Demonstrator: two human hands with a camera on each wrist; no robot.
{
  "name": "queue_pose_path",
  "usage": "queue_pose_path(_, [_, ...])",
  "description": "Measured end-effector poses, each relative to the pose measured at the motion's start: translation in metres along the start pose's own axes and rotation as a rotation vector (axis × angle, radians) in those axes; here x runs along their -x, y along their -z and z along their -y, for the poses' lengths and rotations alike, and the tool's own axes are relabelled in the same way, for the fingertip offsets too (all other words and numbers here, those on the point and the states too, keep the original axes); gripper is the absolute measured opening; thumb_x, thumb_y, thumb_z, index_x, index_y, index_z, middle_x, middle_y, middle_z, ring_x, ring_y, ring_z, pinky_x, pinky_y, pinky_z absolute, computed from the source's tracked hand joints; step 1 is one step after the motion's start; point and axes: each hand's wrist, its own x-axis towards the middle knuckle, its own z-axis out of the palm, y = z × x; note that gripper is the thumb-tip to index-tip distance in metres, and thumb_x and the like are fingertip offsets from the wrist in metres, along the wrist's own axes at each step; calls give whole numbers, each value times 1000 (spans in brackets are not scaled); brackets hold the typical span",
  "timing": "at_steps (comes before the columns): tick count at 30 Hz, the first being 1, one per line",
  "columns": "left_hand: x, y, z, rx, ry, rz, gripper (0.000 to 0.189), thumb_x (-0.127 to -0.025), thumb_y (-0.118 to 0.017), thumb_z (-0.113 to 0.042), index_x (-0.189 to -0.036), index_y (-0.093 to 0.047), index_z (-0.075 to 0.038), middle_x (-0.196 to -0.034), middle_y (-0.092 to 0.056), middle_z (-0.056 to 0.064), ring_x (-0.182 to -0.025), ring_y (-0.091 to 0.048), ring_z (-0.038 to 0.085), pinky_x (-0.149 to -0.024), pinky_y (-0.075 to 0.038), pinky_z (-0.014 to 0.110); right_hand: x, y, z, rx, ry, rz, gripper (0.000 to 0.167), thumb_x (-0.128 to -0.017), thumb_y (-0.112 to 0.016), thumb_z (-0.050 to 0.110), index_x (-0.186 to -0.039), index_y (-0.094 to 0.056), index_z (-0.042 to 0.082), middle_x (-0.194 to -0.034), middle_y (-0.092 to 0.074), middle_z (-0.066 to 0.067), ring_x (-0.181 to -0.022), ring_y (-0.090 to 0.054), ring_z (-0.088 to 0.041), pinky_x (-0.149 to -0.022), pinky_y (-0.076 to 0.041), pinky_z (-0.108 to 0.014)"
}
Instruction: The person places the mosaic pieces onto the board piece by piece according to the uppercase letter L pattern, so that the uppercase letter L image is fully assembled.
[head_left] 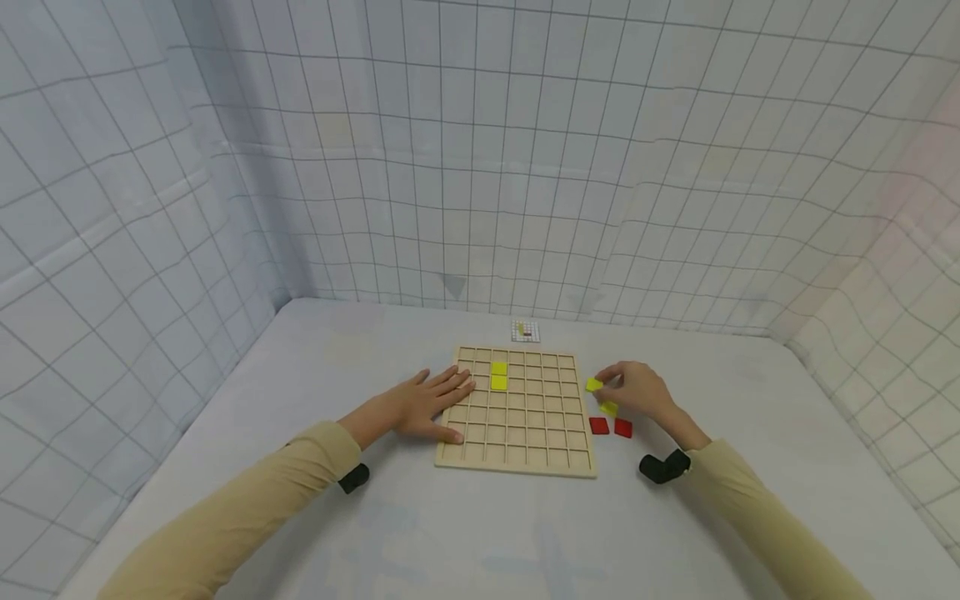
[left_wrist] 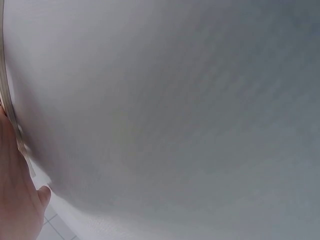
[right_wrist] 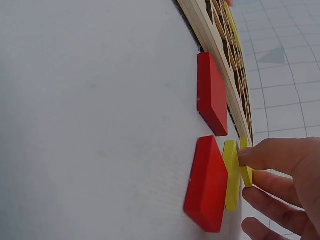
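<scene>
Head view first: from where I stand, the right hand (head_left: 637,390) pinches a yellow tile (head_left: 594,384) between thumb and forefinger, just off the right side of a gridded board (head_left: 517,455). The gap between those fingertips is only as wide as the tile; whether it is clear of the table I can't tell. A second yellow tile (head_left: 608,409) lies just beside it, and two red tiles, one near the board (head_left: 598,426) and one farther right (head_left: 623,427), sit nearer the person. The left hand (head_left: 426,407) rests over the board's left edge, fingers straight and spread, gripping nothing that I can see.

Judging by the right wrist view, the pinched piece should be light, stiff and hard to break. Its faces look smooth, so it may skid if pressed on one corner. I'd take it by two opposite edges, leaving the underside free; the edges look thick enough for fingertips. The board looks rigid too, and a flat palm on its rim should steady it. Two yellow squares (head_left: 499,368) occupy neighbouring cells there.
</scene>
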Motion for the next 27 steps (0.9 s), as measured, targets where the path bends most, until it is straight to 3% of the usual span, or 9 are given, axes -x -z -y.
queue_pose_path(12, [2,0,-3,4,1,4,90,-90,-41,-69,-157,-6,-20,-164,-2,3,-151,-1,25,-118,-11,58,0,-4,10,15,38,-102,30,-81,-75,30,-103,-74,10,-97,-74,-7,-79,-61,-18,-55,-43,-24])
queue_pose_path(27, [2,2,-1,5,-4,-5,89,-91,-42,-69,-157,-7,-19,-164,-2,4,-151,-1,26,-117,-12,59,-6,-13,48,-59,125,-118,27,-82,-75,26,-103,-75,9,-97,-74,-8,-75,-62,-17,-54,-43,-23])
